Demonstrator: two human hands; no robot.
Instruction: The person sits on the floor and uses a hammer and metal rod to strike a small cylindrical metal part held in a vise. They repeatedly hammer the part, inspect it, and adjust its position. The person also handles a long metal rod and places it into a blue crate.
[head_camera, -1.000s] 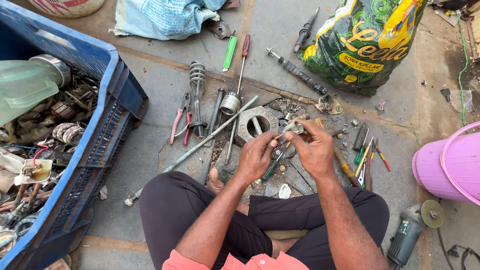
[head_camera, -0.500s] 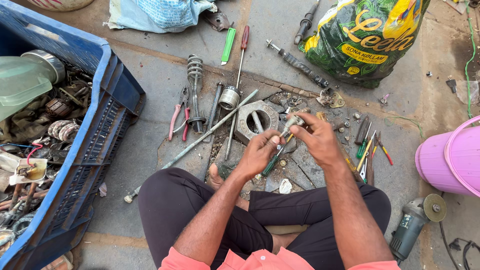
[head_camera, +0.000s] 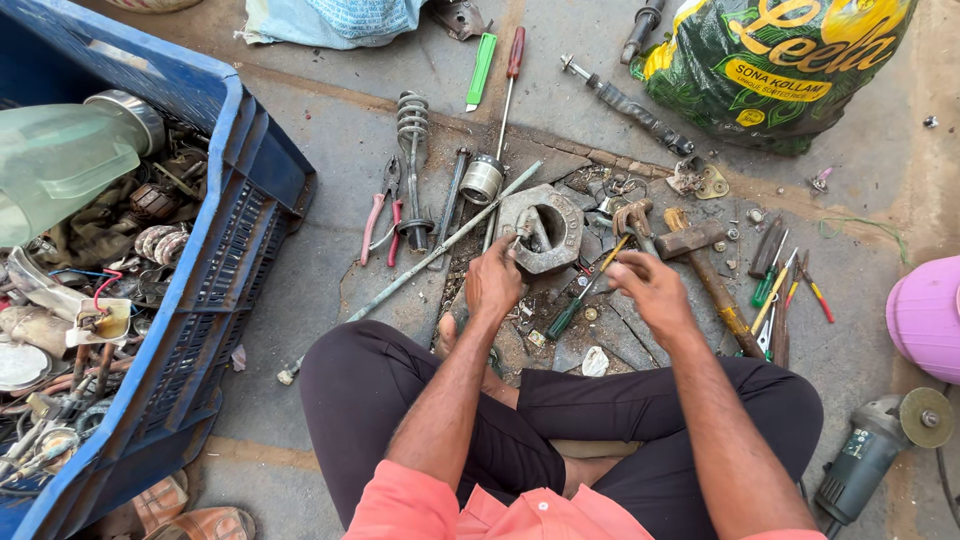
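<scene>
1. The left hand (head_camera: 492, 282) is closed around a small metal part (head_camera: 527, 228) held over the hole of a heavy hexagonal metal block (head_camera: 541, 227); the fingers curl tight, with the thumb side toward the block.
2. The right hand (head_camera: 652, 288) pinches the yellow shaft of a green-handled screwdriver (head_camera: 578, 300), fingertips nearly together, the tool angled down toward the person's lap. Whether the tip touches anything cannot be told.
3. Judged from this pose, the step goes best with the small part seated square in the block's hole, the left grip steady and low, and the screwdriver brought in along one line rather than levered sideways.
4. The block lies on the concrete floor (head_camera: 330, 130) just ahead of the crossed legs, a long steel rod (head_camera: 420, 263) running beside it and a hammer (head_camera: 700, 262) to its right.
5. Farther out lie red-handled pliers (head_camera: 382, 213), a blue crate (head_camera: 215, 270) of scrap to the left, and an angle grinder (head_camera: 880, 445) near the right knee.
</scene>
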